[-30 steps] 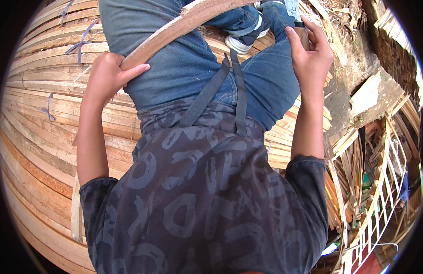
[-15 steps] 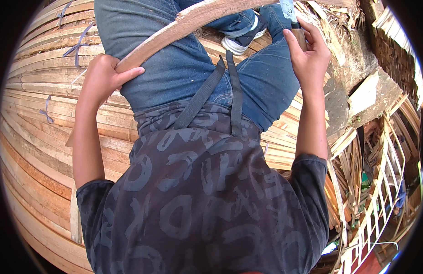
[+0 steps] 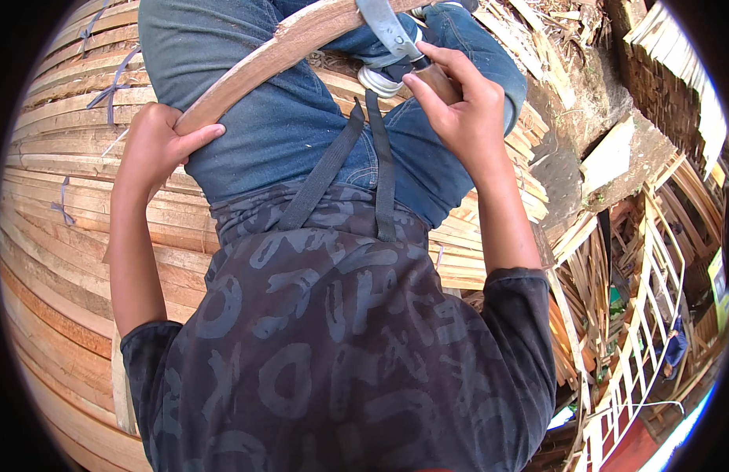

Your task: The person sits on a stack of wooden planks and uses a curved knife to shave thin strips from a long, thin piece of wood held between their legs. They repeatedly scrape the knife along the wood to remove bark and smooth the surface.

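Note:
A long, slightly curved strip of brown wood [image 3: 294, 39] lies across my lap, over my blue jeans. My left hand [image 3: 156, 141] grips its near end against my left thigh. My right hand [image 3: 459, 110] is closed on the wooden handle of a knife, whose broad grey blade [image 3: 388, 27] rests on the strip near the top of the view. A white-soled shoe [image 3: 380, 79] shows under the strip. My dark patterned shirt fills the lower half of the view.
I sit on a large stack of flat wooden slats [image 3: 58, 259], some bundled with blue ties [image 3: 105, 86]. To the right lie bare ground [image 3: 592, 102], loose offcuts and a pale wooden ladder-like frame [image 3: 640, 346].
My right hand has moved left and inward along the strip, bringing the knife blade into view on the wood. My left hand keeps its hold on the strip's end.

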Action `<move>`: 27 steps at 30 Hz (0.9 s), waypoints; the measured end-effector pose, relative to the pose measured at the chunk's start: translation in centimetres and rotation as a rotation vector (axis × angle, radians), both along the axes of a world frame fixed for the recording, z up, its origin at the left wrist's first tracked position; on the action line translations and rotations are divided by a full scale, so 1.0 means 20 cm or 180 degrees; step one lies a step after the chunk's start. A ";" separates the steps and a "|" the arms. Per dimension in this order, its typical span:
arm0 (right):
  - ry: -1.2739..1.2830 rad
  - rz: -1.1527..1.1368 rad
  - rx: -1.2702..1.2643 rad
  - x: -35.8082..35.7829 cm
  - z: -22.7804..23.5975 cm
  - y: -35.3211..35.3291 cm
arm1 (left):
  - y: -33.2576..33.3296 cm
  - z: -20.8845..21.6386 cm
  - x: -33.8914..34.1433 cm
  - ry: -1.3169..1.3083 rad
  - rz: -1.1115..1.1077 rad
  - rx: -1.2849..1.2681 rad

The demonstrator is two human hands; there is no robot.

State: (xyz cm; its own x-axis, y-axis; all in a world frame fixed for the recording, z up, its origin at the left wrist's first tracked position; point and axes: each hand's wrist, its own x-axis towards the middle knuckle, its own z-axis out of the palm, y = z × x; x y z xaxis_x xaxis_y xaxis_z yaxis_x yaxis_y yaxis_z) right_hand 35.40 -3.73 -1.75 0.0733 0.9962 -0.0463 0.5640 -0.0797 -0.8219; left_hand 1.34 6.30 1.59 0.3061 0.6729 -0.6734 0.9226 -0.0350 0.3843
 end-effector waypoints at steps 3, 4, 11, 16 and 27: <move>0.0114 -0.0833 0.0047 0.13 -0.01 0.04 | -0.01 0.00 -0.02 -0.0014 0.0004 0.0050; 0.0182 -0.1060 0.0107 0.19 -0.01 0.04 | -0.01 -0.01 -0.01 -0.0040 0.0015 0.0056; 0.0203 -0.1402 0.0290 0.29 0.04 0.06 | -0.01 0.00 0.00 -0.0022 0.0071 0.0010; -0.0153 -0.0529 0.0128 0.02 0.00 0.03 | -0.01 0.00 0.00 0.0067 0.0084 -0.0041; 0.0523 -0.1598 0.0388 0.20 0.10 0.11 | -0.01 0.00 -0.01 0.0062 0.0091 -0.0073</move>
State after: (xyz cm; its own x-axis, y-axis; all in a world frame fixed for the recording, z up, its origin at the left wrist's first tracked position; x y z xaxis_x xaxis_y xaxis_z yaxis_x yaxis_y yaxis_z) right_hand 39.34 -1.60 0.20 0.5433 0.8394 0.0165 0.3444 -0.2049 -0.9162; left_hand 1.22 6.02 1.49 0.2736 0.6654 -0.6945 0.9304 0.0000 0.3665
